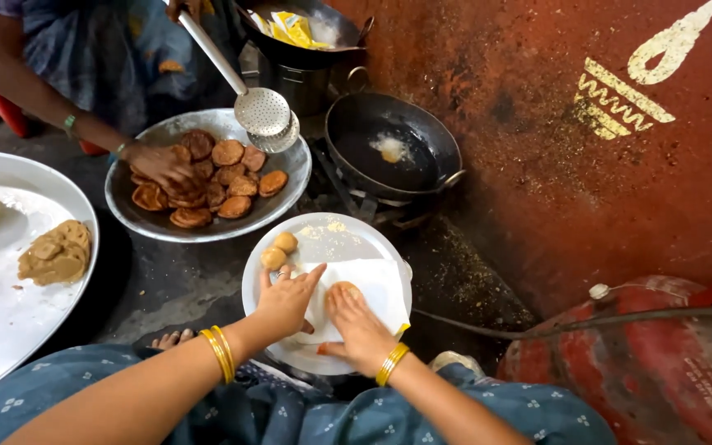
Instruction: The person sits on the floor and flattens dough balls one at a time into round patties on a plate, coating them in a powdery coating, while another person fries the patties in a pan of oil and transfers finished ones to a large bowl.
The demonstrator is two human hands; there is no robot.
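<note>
I see my right hand pressed flat on a dough disc atop the white sheet, while my left hand lies spread on the sheet's left edge. Two dough balls sit near the steel plate rim's far left. The pan sits close beyond the plate, leaving little room.

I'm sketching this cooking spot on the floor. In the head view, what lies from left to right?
Large steel tray with dough → bowl of fried rounds → plate under both hands → black frying pan → red gas cylinder.
</note>
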